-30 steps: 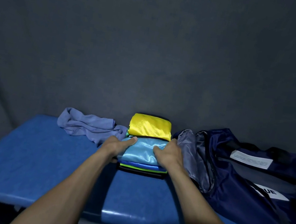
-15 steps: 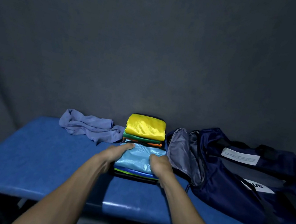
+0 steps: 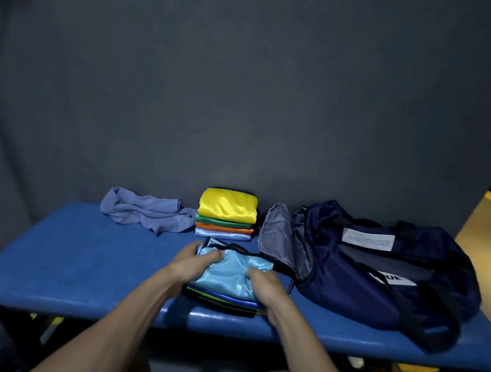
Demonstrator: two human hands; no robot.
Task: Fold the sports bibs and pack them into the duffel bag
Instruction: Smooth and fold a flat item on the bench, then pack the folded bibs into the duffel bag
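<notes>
Head view only. Hands are gripping a near stack of folded bibs (image 3: 231, 280) at the front of the blue padded bench (image 3: 90, 261). The left hand (image 3: 193, 263) is holding the stack's left side, thumb curled over the light blue top bib (image 3: 233, 272), fingers hidden under the pile. The right hand (image 3: 266, 289) is clasping the right side, thumb bent onto the same fabric, its fingers also out of sight beneath. Under the top bib, edges of darker blue, yellow-green and black layers are showing.

A second stack of folded bibs (image 3: 226, 215) is sitting behind the first, against the dark wall: yellow on top, then green, orange and pale blue. The two stacks are lying just beside each other, whether touching cannot be told.

The navy duffel bag (image 3: 361, 278) is lying on the bench to the right, mouth open toward the stacks, grey lining (image 3: 278, 236) showing. A crumpled lavender cloth (image 3: 147, 210) is lying left of the rear stack, touching it.
</notes>
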